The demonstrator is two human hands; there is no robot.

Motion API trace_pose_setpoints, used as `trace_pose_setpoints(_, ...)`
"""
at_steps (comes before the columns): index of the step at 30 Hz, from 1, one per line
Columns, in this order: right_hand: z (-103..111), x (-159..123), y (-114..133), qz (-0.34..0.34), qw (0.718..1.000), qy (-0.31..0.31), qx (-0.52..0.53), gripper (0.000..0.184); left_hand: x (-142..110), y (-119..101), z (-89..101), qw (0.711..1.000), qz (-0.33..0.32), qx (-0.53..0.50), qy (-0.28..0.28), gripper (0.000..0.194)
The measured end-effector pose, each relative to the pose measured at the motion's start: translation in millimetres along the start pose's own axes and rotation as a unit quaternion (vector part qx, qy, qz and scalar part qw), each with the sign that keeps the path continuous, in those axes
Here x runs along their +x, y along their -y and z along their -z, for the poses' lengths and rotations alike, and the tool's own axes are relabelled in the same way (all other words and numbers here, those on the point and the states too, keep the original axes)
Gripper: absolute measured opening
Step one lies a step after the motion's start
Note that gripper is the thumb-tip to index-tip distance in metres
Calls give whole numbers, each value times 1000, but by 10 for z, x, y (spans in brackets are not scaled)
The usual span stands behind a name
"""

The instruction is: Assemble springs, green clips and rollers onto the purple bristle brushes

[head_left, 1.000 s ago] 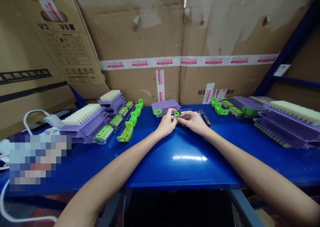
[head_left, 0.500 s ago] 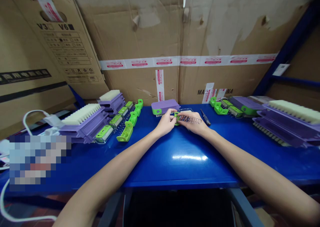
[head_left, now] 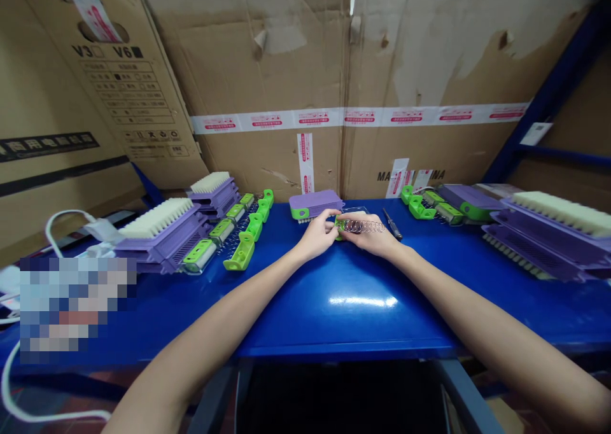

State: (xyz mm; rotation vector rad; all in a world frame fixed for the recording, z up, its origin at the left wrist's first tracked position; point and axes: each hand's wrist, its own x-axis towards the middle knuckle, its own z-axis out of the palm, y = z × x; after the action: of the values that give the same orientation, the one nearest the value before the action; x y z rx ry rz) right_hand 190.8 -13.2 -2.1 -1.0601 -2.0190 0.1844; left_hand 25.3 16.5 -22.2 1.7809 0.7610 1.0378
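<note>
Just beyond the hands (head_left: 317, 237) sits a purple brush (head_left: 312, 201).

My left forearm (head_left: 238, 308) and right forearm (head_left: 470, 308) are bare, slender and smooth, tapering down to an equally bare left hand (head_left: 319, 235) and right hand (head_left: 375, 241), both slim-fingered.
</note>
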Motion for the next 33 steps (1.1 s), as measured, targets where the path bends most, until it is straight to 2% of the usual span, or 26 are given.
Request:
trace_pose_setpoints(3,3,0,-40,1,1000,9,6,24,-1,-5,2,1000,0,-14,1,34)
trace_pose_setpoints(11,17,9,-12,-18,1000,19,5,11,5,-39,17,998,28,-55,16,32)
trace_pose_setpoints(15,26,12,-8,1,1000,27,3,12,10,-25,15,996,29,-82,37,35)
trace_pose_setpoints(19,7,3,-52,10,999,18,35,19,19,-10,8,996,27,-78,34,34)
trace_pose_setpoints(24,-44,-4,-82,-52,994,17,98,20,25,-13,5,992,32,-111,48,33)
trace_pose_setpoints(28,-79,9,-42,-106,978,9,177,26,26,-32,1,990,33,-125,50,34)
trace_pose_setpoints(33,-73,16,-2,-124,970,15,207,32,33,-44,-12,990,33,-131,49,35)
